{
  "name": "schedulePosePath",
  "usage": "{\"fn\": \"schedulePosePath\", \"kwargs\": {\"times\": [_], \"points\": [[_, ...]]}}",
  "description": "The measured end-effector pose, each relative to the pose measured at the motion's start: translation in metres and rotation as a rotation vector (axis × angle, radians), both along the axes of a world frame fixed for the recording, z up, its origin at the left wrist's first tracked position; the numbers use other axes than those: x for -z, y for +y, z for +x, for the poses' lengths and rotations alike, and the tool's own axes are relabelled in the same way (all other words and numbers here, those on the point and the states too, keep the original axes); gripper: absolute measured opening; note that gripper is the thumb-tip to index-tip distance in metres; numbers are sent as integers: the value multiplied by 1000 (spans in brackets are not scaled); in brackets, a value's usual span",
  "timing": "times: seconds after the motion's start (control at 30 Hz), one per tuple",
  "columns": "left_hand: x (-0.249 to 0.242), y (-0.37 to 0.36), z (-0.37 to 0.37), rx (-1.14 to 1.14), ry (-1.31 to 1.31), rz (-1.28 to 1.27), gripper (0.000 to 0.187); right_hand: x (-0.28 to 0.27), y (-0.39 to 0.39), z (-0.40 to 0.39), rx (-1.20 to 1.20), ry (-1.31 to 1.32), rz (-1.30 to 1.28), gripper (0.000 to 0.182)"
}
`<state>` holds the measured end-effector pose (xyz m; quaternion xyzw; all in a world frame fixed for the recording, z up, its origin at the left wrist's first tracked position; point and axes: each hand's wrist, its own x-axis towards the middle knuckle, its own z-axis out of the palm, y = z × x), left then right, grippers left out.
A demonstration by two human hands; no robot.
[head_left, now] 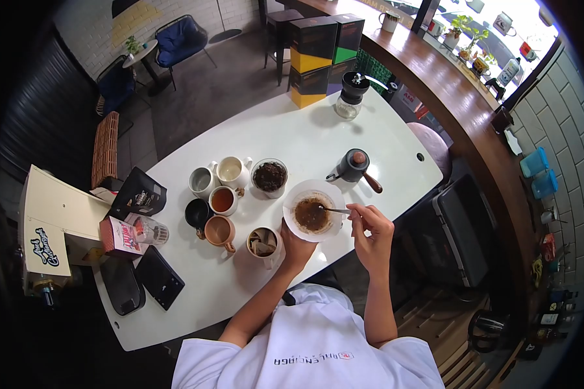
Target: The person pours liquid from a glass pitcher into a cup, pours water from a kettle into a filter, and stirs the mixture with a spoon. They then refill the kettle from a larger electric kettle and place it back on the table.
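My left hand [296, 249] is closed around the near left side of a white paper coffee filter [333, 194]; whatever sits under the paper is hidden. Wet brown coffee grounds [312, 215] lie inside it. A small metal spoon [337, 211] is pinched in my right hand [372, 235], its tip dipping into the grounds. Just left of the filter stands a glass of dark grounds [270, 175]. Nearer my left forearm is a white mug [270, 260] with something pale and brown inside. Beyond the filter sits a dark gooseneck kettle [353, 165] with a wooden handle.
Several cups cluster to the left, including a white mug [232, 170] and a brown cup [220, 232]. A hand grinder [352, 97] and stacked boxes [313, 58] occupy the table's far end. A phone [160, 277], black pouch [138, 192] and clear glass [150, 230] lie farther left.
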<state>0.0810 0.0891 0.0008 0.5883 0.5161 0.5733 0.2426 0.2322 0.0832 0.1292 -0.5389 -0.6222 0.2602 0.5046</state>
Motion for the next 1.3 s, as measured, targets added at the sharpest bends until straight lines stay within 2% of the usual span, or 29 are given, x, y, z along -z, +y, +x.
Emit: {"fn": "schedulePosePath", "kwargs": {"times": [0.5, 0.6, 0.97, 1.3], "points": [[-1, 1, 1, -36, 5, 71, 70, 2, 0, 4, 17, 62, 6, 16], [-5, 0, 1, -34, 75, 97, 72, 2, 0, 4, 14, 55, 15, 16], [-13, -1, 3, -6, -97, 64, 76, 3, 0, 4, 1, 89, -26, 15], [-6, 1, 1, -1, -50, 69, 75, 6, 0, 4, -14, 76, -62, 15]]}}
